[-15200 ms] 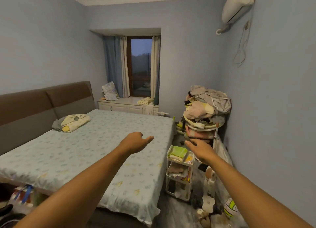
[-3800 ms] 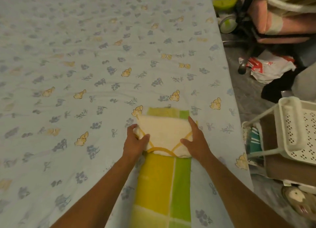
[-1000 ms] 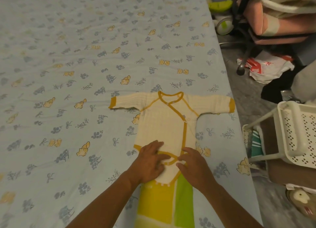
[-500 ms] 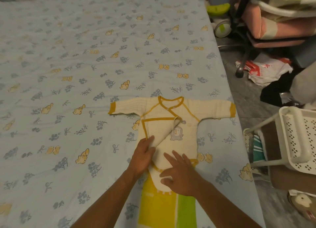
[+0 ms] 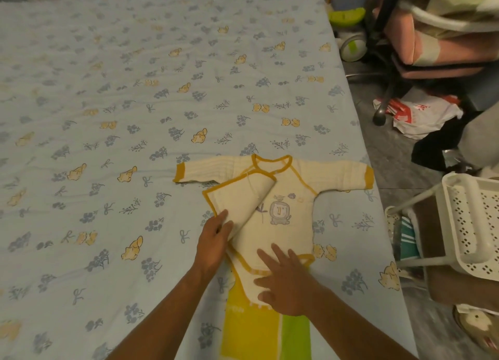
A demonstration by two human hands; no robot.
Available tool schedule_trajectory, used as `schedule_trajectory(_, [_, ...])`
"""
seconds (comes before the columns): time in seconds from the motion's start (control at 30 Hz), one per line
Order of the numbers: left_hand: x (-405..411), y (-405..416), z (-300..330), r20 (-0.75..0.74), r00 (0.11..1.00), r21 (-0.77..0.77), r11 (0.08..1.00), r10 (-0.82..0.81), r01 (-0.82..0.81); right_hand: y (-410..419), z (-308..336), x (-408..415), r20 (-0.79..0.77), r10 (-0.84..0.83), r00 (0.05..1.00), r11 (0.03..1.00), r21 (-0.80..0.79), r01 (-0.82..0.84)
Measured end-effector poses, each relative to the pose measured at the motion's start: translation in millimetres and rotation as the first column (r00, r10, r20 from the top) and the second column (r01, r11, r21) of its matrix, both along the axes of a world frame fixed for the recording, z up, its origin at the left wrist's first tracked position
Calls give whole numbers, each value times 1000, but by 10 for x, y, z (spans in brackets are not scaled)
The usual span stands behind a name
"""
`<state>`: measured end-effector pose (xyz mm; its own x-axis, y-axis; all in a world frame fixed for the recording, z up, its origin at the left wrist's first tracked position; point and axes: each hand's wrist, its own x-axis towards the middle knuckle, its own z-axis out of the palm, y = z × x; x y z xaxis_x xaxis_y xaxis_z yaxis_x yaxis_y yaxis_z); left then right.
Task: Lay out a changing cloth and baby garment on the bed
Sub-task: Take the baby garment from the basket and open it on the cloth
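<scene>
two hands on garment (image 5: pixel 283 219); white cart (image 5: pixel 469 224) beside bed (image 5: pixel 108 116).

— What's changing from half a second back?

— I'm peeling the front flap (image 5: pixel 240 195) of the baby garment (image 5: pixel 283 219) further open with my left hand (image 5: pixel 213 241); the lion print beside my grip is now fully showing.

— And the other hand?

— My right hand (image 5: pixel 286 281) is sliding lower on the hem, fingers spreading flat.

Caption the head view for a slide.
Left hand folds open the baby garment's front flap while right hand flattens its hem on the bed.
</scene>
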<state>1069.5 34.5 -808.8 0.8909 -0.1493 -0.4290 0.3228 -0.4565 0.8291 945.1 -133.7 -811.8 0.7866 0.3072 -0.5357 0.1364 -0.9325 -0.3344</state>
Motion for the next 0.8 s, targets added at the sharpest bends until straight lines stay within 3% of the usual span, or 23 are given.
schedule_trajectory(0.17, [-24,25,-31,-43,999,-1,1000,0,0,42,-18,-43,36,-61,998,997,-50,62])
schedule_trajectory(0.3, [-3,39,44,12,998,-26,998,62,-61,-27,110,81,55,-270,961,956,135,261])
schedule_trajectory(0.37, [88,62,129,47,993,-38,994,108,-106,-166,230,226,122,-426,896,884,265,384])
schedule_trajectory(0.5, [376,169,251,111,976,-34,982,187,-184,-592,467,557,291,-647,704,755,369,542])
schedule_trajectory(0.63, [553,288,203,68,949,-32,951,309,-307,-1026,507,577,155,-873,462,483,394,782])
schedule_trajectory(0.7, [542,341,123,32,951,5,951,309,-309,-1155,431,469,95,-929,358,370,302,879])
schedule_trajectory(0.8, [471,372,-32,-36,966,108,962,257,-252,-1214,253,288,-62,-953,295,284,145,948])
